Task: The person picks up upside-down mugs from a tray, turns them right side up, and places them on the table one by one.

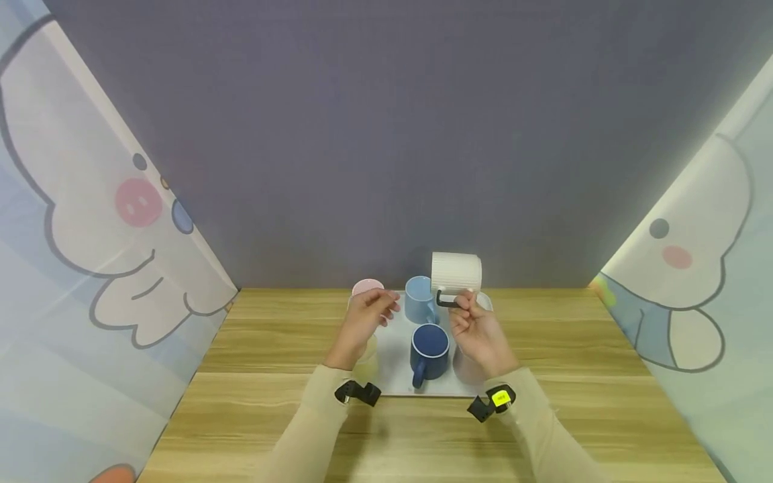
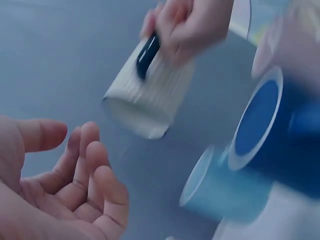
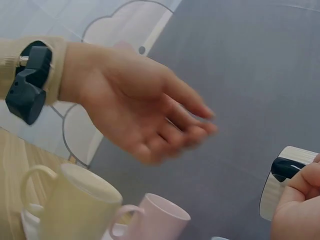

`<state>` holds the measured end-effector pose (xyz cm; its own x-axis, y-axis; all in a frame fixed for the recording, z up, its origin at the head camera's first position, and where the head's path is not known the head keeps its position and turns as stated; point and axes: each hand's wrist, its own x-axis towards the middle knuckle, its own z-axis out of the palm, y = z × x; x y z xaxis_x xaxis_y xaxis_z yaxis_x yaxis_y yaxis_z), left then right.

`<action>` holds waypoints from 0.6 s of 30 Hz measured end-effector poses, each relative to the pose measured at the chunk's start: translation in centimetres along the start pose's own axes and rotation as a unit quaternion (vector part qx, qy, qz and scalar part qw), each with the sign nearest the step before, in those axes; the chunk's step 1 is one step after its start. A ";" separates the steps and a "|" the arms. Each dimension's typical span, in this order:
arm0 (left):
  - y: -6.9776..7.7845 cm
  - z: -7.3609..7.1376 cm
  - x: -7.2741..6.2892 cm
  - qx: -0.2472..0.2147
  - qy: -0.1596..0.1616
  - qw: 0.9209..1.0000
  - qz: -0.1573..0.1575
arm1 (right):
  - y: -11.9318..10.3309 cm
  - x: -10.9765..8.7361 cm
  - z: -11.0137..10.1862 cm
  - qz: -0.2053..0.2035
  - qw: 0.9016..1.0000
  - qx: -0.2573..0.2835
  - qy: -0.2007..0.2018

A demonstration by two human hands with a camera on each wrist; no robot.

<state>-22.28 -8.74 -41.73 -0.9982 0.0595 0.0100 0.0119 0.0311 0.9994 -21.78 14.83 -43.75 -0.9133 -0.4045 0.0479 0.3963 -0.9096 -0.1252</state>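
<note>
My right hand (image 1: 480,335) grips the black handle of a white ribbed mug (image 1: 456,272), which is tipped on its side above the back of a white tray (image 1: 395,365). In the left wrist view the mug's mouth points toward my left hand (image 2: 70,185). That left hand is raised over the tray's left side, its fingers loosely bent and nothing in them. Between the hands, a light blue mug (image 1: 419,298) stands at the back, and a dark blue mug (image 1: 430,352) sits in front of it.
A pink mug (image 1: 366,286) and a pale yellow mug (image 1: 366,362) stand at the tray's left, partly behind my left hand. Under my right wrist is a dull pink mug (image 1: 468,367). The wooden table (image 1: 272,402) meets a grey wall (image 1: 338,168) behind.
</note>
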 end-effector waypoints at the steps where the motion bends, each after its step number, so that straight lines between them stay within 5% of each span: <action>1: -0.1 0.6 -0.1 -0.013 -0.011 1.000 -0.007 | 0.3 0.0 0.0 0.002 1.000 -0.006 -0.005; 9: -1.0 3.5 -0.2 -0.148 -0.059 0.985 -0.067 | 1.8 0.2 -0.3 0.016 0.997 -0.058 -0.052; 15: -1.6 4.3 0.0 -0.241 -0.064 0.961 -0.117 | 2.4 0.0 -0.5 0.013 0.994 -0.094 -0.062; 18: -1.8 4.6 0.0 -0.290 -0.087 0.942 -0.141 | 2.6 -0.1 -0.5 0.018 0.992 -0.103 -0.071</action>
<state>-22.05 -4.24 -43.64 -0.9313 0.2952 -0.2134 -0.3374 -0.4783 0.8108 -20.71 12.58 -44.56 -0.8710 -0.4582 0.1773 0.3865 -0.8618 -0.3286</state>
